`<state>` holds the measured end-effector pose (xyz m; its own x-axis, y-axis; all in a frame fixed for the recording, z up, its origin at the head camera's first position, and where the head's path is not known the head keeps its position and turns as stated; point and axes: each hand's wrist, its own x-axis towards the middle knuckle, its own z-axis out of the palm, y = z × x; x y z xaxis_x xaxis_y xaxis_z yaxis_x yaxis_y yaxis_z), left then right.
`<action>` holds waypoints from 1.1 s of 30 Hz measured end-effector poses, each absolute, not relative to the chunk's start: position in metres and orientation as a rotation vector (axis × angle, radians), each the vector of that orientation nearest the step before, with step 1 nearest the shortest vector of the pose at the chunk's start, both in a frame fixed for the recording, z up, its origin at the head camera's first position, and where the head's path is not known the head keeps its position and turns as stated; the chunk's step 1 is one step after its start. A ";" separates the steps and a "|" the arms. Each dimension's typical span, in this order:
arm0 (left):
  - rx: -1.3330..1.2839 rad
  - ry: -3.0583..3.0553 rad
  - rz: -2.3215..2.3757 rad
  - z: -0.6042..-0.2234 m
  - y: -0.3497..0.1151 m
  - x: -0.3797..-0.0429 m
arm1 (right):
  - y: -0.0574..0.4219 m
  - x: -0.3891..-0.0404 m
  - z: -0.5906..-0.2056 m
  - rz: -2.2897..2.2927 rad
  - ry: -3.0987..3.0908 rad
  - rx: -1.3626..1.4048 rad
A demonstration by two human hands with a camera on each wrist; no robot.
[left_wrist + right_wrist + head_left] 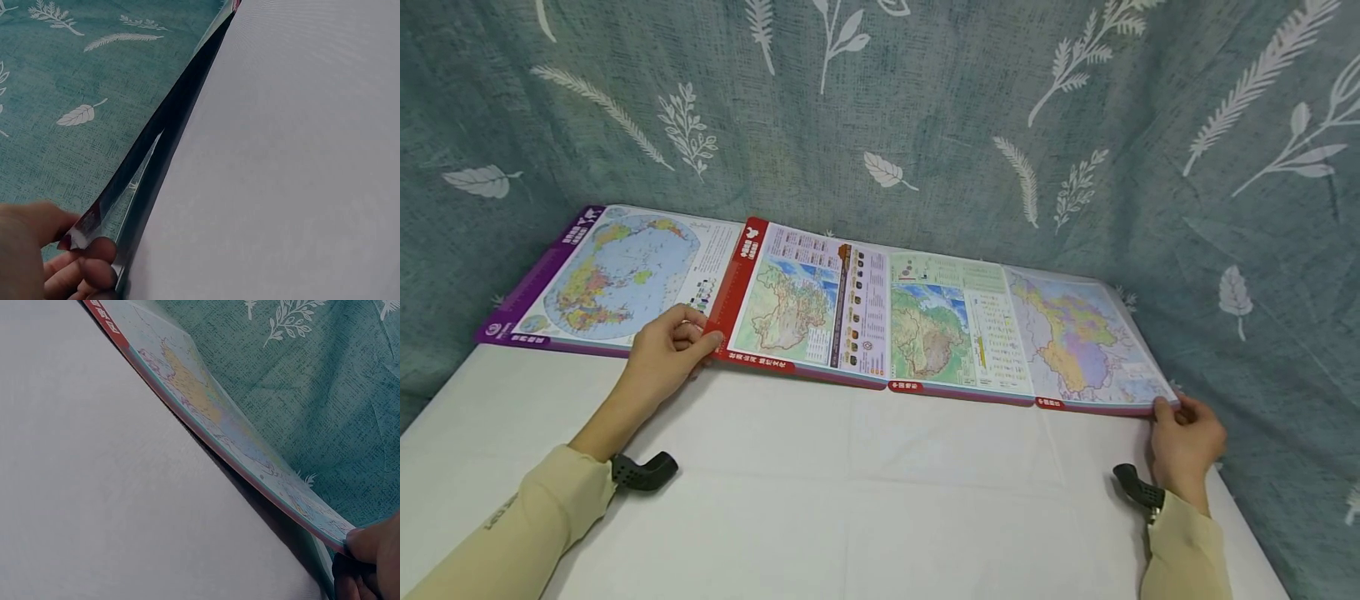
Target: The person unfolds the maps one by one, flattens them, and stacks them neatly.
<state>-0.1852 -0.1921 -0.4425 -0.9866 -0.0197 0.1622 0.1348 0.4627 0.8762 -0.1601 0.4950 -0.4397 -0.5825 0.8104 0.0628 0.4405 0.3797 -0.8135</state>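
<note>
A long fold-out map with a red left border (940,333) lies face up, its panels spread from left to right. My left hand (666,354) pinches its near left corner between thumb and fingers. In the left wrist view that corner is lifted, with a gap under the sheet (90,219). At the other end, my right hand (1187,442) grips the near right corner. The right wrist view has the map edge (206,406) raised off the table there. A purple-bordered world map (625,275) lies at the left, partly covered by the red-bordered one.
A white tabletop (850,500) stretches in front of the maps. Behind them hangs a green-blue curtain (925,125) with white leaf prints, close to their far edge. Dark curved wrist mounts (643,472) sit at both sleeve cuffs.
</note>
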 end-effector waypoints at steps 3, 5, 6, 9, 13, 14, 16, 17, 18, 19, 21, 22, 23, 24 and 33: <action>-0.103 -2.530 -1.599 -0.443 -0.192 -0.185 | 0.495 -0.160 -0.440 1.078 -2.189 -1.078; -0.111 -2.513 -1.614 -0.443 -0.192 -0.185 | 0.495 -0.159 -0.441 1.073 -2.192 -1.080; -0.111 -2.507 -1.618 -0.443 -0.192 -0.185 | 0.495 -0.159 -0.441 1.071 -2.197 -1.081; -0.091 -2.483 -1.607 -0.443 -0.191 -0.184 | 0.495 -0.158 -0.440 1.065 -2.209 -1.101; -0.048 -2.419 -1.567 -0.440 -0.191 -0.183 | 0.494 -0.158 -0.437 1.072 -2.215 -1.152; -0.043 -2.395 -1.561 -0.440 -0.191 -0.182 | 0.494 -0.159 -0.437 1.071 -2.217 -1.162; -0.043 -2.341 -1.555 -0.439 -0.191 -0.182 | 0.493 -0.159 -0.437 1.058 -2.225 -1.173; -0.046 -2.317 -1.550 -0.438 -0.192 -0.181 | 0.493 -0.160 -0.436 1.046 -2.231 -1.176; -0.050 -2.295 -1.545 -0.438 -0.192 -0.181 | 0.492 -0.160 -0.436 1.032 -2.237 -1.174; -0.049 -2.276 -1.544 -0.438 -0.193 -0.181 | 0.491 -0.160 -0.436 1.020 -2.244 -1.175; -0.037 -2.242 -1.541 -0.438 -0.193 -0.181 | 0.489 -0.161 -0.436 1.000 -2.255 -1.162; -0.027 -2.231 -1.543 -0.438 -0.193 -0.181 | 0.487 -0.161 -0.436 0.994 -2.256 -1.147; -0.014 -2.222 -1.540 -0.438 -0.193 -0.181 | 0.485 -0.161 -0.436 0.990 -2.260 -1.132; -0.001 -2.216 -1.540 -0.438 -0.193 -0.181 | 0.483 -0.160 -0.436 0.990 -2.260 -1.113; 0.094 -2.225 -1.424 -0.437 -0.194 -0.182 | 0.457 -0.161 -0.434 0.870 -2.225 -0.783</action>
